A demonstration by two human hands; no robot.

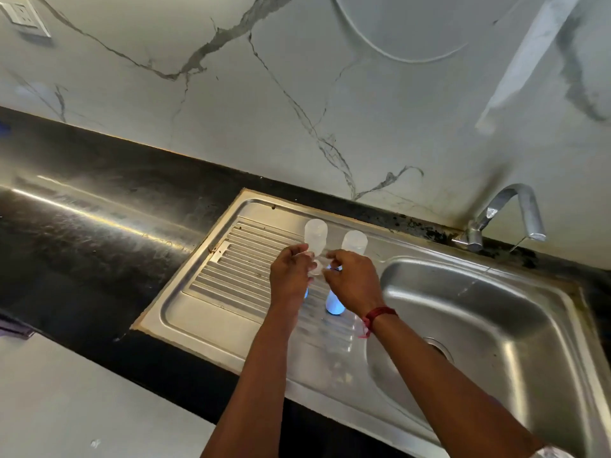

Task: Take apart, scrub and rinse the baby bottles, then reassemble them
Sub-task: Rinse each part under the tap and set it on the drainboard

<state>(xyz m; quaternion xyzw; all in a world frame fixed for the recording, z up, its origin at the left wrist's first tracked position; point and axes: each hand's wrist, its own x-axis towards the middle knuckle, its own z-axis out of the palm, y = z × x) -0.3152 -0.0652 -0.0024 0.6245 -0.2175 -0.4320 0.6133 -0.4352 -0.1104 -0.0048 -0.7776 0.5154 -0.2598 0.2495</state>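
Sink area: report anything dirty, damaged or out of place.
Dark grime and chipping line the sink's back rim near the faucet. Brown specks dot the drainboard. The bottles stand upright; nothing looks spilled.

left hand (290,272) — fingers curled | right hand (352,283) — pinching grip

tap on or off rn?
Off. No water shows under the faucet spout, and the sink basin below looks dry and empty. Both hands are over the drainboard, away from it.
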